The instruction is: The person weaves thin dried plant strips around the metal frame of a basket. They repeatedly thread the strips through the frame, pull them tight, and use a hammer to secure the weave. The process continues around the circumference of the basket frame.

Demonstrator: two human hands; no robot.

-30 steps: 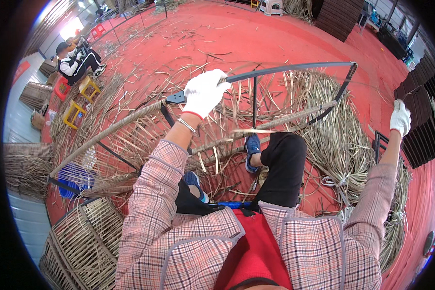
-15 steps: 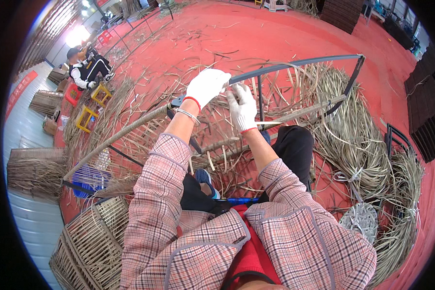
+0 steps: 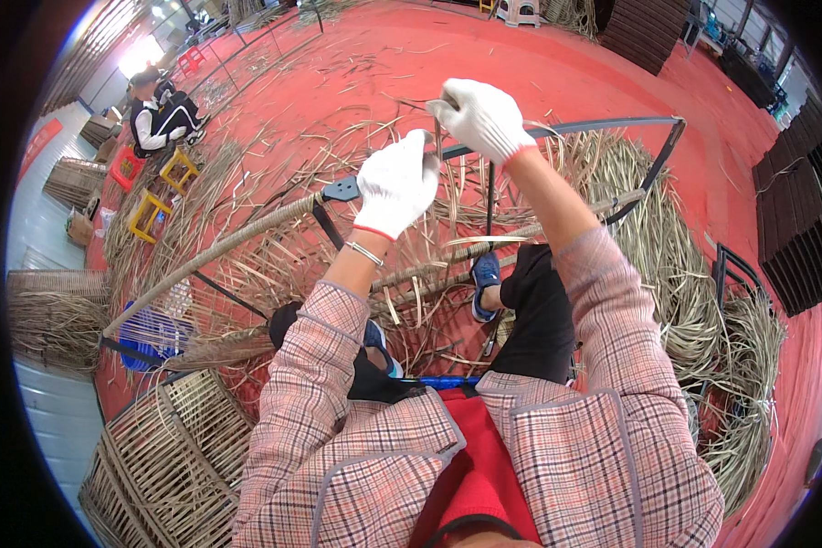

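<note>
Grey metal frame (image 3: 607, 125), one: stands across in front of my legs, its near-left rail (image 3: 237, 240) bound in fibre, its far bar bare to the right of my grip; what props it I cannot tell.

Strip (image 3: 438, 139), one, brown: runs upward from the far bar, between my hands.

Left hand (image 3: 397, 185), white-gloved: curled round the far bar, just right of the plate (image 3: 342, 189).

Right hand (image 3: 484, 119), white-gloved: raised above the bar, fingers folded in, apparently pinching the strip near its upper end.

Risks, as I judge them: strip slipping from the right hand, the glove being smooth and the hold short; strip splitting, if tugged sharply against the metal edge; turns slackening, should my left hand ease off; frame tipping, if the pull outweighs that grip; snagging, from loose strands on the red floor (image 3: 393, 57) or the bundle (image 3: 644, 260) behind the frame's right end.

Changes against half a second ago: right hand up from below the bar, beside the left, to above it; fingers then part-spread, now gathered. Left hand: same bar, same place. Frame: little altered.
</note>
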